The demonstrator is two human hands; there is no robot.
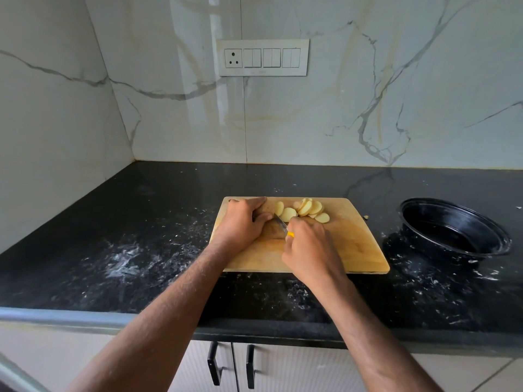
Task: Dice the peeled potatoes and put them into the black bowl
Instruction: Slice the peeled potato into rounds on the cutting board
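From the head view, pale yellow potato slices (304, 211), round and thin, lie overlapping in a loose row on the far part of a wooden board (356, 247), which sits on the black speckled bench (141, 250). The row runs roughly left to right, tilting slightly down toward the right.

The left hand (243, 224) rests on the board's far left part, knuckles up, fingers curled down over something just left of the slices; what it holds is hidden, so I cannot tell. The right hand (310, 250) grips a knife (283, 226) by its yellow handle, fingers wrapped round it. The blade points up and left, its long axis slanting toward the left hand, tip meeting the left fingers beside the nearest slice. Both forearms reach in from the near edge.

The black bowl (455, 230) stands on the bench to the right of the board, apart from it, tilted toward the camera.
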